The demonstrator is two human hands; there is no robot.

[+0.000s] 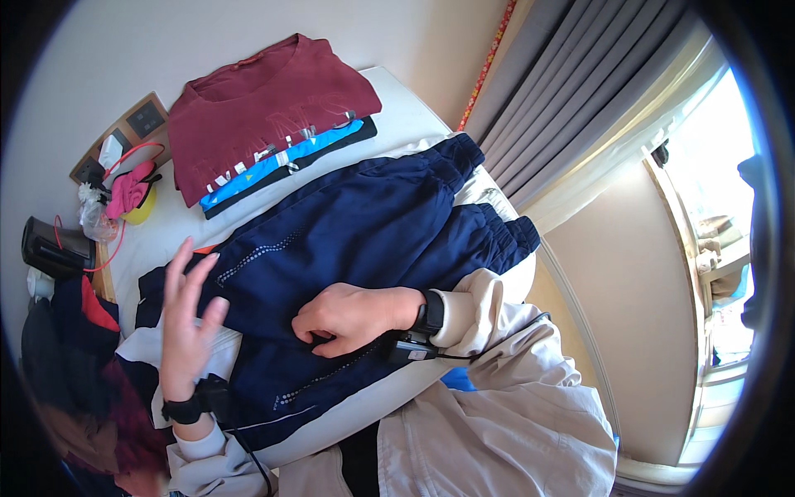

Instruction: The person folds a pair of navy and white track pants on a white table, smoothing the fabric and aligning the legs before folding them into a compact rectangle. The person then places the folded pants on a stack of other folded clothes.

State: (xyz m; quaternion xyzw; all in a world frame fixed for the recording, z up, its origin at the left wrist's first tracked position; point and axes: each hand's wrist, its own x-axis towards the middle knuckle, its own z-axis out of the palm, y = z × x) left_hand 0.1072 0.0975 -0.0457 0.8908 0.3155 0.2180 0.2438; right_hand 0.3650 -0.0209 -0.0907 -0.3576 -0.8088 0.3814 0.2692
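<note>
A navy garment (348, 230) with two gathered elastic cuffs lies spread over a white-covered table. Lines of pale dots run along it in two places. My right hand (345, 317) is over its middle with the fingers curled down at the fabric; whether they pinch any cloth cannot be told. My left hand (189, 323), slightly blurred, is held above the garment's left end, fingers apart and nothing in it. Behind that hand is a white piece of cloth (220, 351), partly hidden by it. Both wrists wear black straps with cables.
A folded maroon shirt (273, 105) tops a stack of clothes, with blue and black edges beneath. Left of it are a wall socket panel (146, 118), a pink cloth item (131, 189) and a black container (59, 248). More clothes (74, 373) hang lower left; a grey curtain (559, 81) borders the right.
</note>
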